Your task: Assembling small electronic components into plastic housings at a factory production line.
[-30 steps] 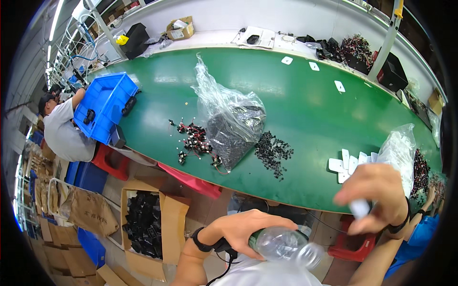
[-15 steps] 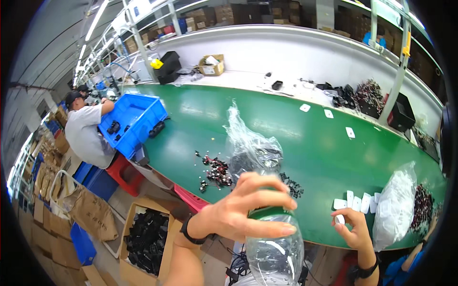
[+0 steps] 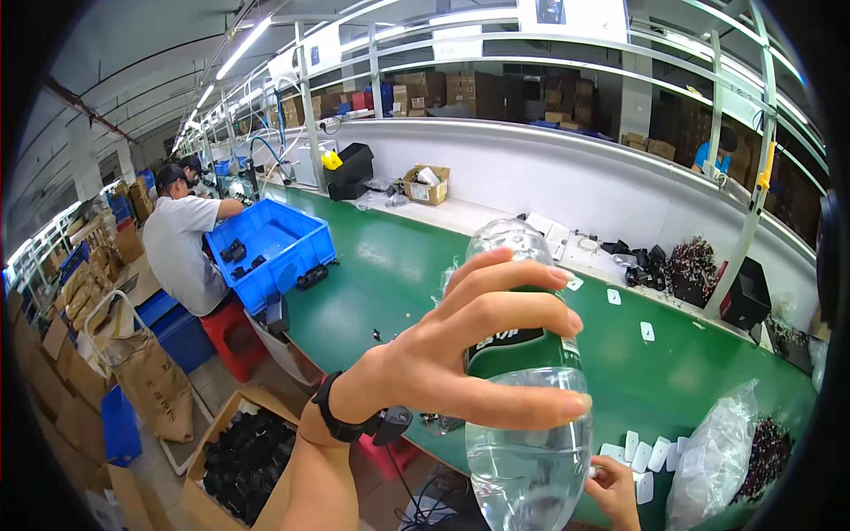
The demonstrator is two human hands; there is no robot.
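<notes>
- Step in hand, as we read it: our left hand [image 3: 460, 363] holds a clear bottle [image 3: 531, 456] up close to the camera, in front of the green bench [image 3: 398, 257].
- Left: fingers clamped round the bottle's middle, over its green-and-black label [image 3: 531, 354].
- Right hand [image 3: 615, 497]: low beside the bottle, fingertips pinched on a small white piece [image 3: 592, 473], cap-like.
- Bottle sits tilted; lower end runs out of frame, so we can't tell whether the mouth is open.
- Next move, our judgement: calls for even pressure and a controlled tilt; thin wall probably dents if squeezed. White piece wants a firm pinch, easy to drop.
- Materials: bottle is shiny, see-through plastic, rounded at the top. White plates [image 3: 643, 457]: flat, smooth, rounded corners, near our right hand. Just right of them, a crinkled clear bag [image 3: 708, 469] of white stuff, then a tangled dark-red heap [image 3: 767, 460].
</notes>
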